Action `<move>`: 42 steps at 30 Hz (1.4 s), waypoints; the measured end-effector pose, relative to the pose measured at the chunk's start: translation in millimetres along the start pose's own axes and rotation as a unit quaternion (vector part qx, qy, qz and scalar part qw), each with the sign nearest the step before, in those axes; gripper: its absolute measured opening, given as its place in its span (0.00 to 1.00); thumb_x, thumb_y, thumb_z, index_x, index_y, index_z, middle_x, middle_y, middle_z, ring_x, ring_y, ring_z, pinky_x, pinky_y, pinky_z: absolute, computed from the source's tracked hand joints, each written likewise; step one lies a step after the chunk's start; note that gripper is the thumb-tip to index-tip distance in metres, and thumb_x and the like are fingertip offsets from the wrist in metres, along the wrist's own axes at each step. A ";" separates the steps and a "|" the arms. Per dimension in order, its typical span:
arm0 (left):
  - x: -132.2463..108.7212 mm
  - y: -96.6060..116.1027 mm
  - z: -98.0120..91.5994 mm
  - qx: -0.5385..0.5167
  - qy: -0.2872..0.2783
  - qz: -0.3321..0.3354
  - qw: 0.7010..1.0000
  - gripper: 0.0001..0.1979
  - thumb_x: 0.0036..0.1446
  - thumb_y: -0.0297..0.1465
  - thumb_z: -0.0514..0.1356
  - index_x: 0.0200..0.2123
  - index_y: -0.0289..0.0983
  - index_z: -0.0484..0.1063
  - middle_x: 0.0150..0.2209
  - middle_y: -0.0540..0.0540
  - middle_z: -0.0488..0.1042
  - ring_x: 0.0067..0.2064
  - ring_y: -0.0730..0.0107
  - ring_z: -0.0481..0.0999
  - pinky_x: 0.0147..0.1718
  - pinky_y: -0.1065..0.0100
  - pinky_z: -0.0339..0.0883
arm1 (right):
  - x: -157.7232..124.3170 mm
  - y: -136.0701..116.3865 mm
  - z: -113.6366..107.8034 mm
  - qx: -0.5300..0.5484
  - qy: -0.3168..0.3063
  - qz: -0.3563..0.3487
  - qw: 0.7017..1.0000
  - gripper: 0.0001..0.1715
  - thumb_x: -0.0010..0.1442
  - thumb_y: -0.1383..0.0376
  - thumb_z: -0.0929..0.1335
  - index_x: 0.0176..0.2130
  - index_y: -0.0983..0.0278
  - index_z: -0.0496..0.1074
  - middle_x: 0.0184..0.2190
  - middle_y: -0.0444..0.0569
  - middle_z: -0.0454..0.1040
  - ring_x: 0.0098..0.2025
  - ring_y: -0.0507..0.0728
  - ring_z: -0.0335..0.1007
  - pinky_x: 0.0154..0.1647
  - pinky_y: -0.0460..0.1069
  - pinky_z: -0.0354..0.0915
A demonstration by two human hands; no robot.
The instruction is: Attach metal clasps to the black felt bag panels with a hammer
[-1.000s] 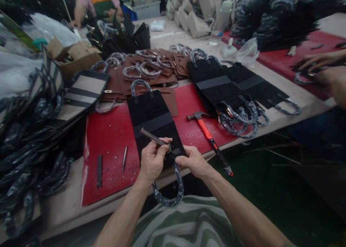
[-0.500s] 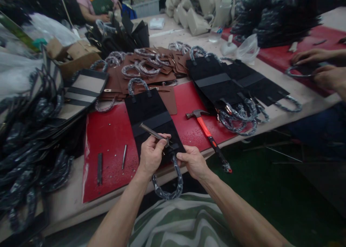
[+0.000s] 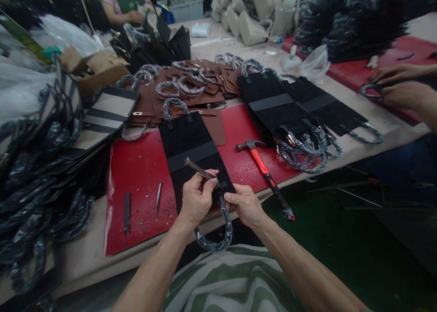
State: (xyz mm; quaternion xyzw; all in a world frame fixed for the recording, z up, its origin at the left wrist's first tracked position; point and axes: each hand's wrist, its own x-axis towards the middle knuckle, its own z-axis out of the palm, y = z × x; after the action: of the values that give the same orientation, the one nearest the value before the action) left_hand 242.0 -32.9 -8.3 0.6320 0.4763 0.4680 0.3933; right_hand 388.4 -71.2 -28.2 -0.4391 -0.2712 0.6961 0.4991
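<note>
The flat black fabric bag panel (image 3: 189, 137) lay on a red sheet (image 3: 136, 166) over the beige counter (image 3: 80, 253). It looked light and floppy, best pinched near its end; its plastic-wrapped rope handle (image 3: 227, 225) seemed slippery. The left hand (image 3: 197, 198) clasped a slim grey metal rod (image 3: 198, 167); the right hand (image 3: 245, 205) pinched the panel's near corner.

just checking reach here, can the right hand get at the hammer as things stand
Probably yes: the hammer lies close by the right hand, with nothing visible covering its handle, though that hand would likely have to release the black panel first.
</note>
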 end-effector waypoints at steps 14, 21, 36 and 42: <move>-6.7 -32.0 17.1 0.124 -0.054 0.069 0.988 0.09 0.59 0.25 0.57 0.42 0.38 0.74 0.42 0.45 0.80 0.44 0.65 0.80 0.46 0.65 0.73 | -4.3 -15.0 -4.4 -0.303 0.045 0.110 0.946 0.09 0.54 0.67 0.62 0.24 0.64 0.68 0.21 0.46 0.72 0.22 0.54 0.71 0.22 0.46 0.65; -13.8 -41.0 21.8 0.155 -0.066 0.133 0.977 0.09 0.59 0.26 0.58 0.44 0.38 0.72 0.45 0.43 0.79 0.47 0.64 0.80 0.49 0.64 0.73 | -29.5 -44.3 -31.0 -0.535 0.076 -0.023 0.841 0.13 0.61 0.64 0.64 0.26 0.63 0.71 0.24 0.47 0.74 0.29 0.54 0.70 0.32 0.48 0.60; -14.2 -28.0 23.5 0.159 -0.078 0.105 0.979 0.09 0.58 0.25 0.58 0.41 0.39 0.74 0.43 0.44 0.79 0.44 0.63 0.80 0.47 0.64 0.72 | -3.0 -85.7 -80.9 -0.265 0.076 0.116 0.954 0.06 0.52 0.67 0.66 0.32 0.62 0.62 0.23 0.41 0.64 0.22 0.51 0.62 0.23 0.46 0.60; -13.1 -29.0 23.9 0.149 -0.077 0.102 0.980 0.09 0.57 0.24 0.59 0.41 0.40 0.74 0.43 0.45 0.79 0.45 0.63 0.79 0.47 0.64 0.72 | -11.9 -107.7 -44.7 -0.242 0.101 0.057 0.963 0.17 0.62 0.52 0.63 0.29 0.61 0.59 0.19 0.35 0.56 0.14 0.45 0.45 0.13 0.42 0.45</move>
State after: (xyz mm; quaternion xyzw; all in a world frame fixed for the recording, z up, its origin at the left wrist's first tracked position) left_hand 256.9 -40.0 -44.5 0.7630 0.4422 0.3795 0.2799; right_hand 478.4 -46.8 42.8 -0.6298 -0.3541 0.5889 0.3622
